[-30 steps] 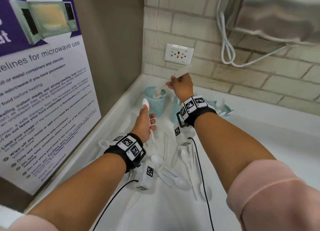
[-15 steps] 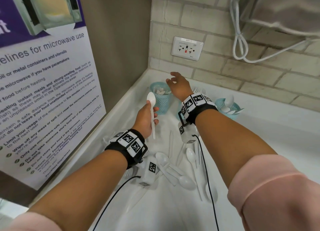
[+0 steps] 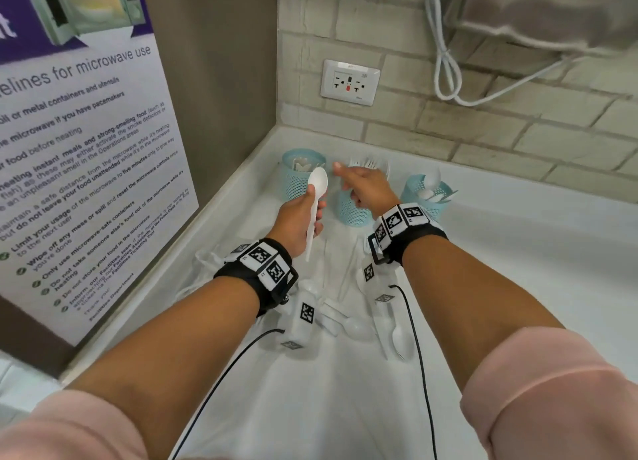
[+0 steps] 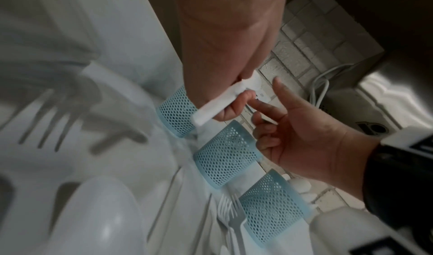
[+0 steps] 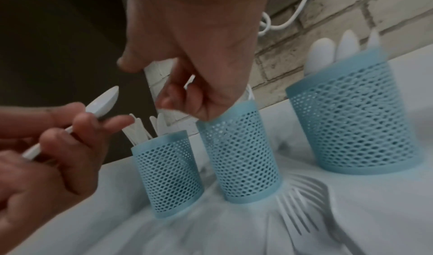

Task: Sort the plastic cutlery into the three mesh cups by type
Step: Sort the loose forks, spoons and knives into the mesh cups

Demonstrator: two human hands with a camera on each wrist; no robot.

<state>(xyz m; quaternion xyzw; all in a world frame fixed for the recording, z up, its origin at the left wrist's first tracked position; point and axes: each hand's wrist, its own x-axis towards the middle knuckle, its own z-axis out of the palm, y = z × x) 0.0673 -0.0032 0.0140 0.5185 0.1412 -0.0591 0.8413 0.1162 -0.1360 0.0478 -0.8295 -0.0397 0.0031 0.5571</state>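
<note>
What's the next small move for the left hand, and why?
Probably carry the spoon right, across to the far-right cup. The left hand grips its handle bowl-up, and only that cup shows spoon bowls; the middle cup holds forks. The right hand is empty.

Lying on the white counter (image 3: 518, 252): 3 blue mesh cups (image 5: 239, 159) standing in a row near the brick wall, loose white forks (image 5: 302, 210) just before them, spoons (image 3: 359, 328) scattered nearer.
</note>
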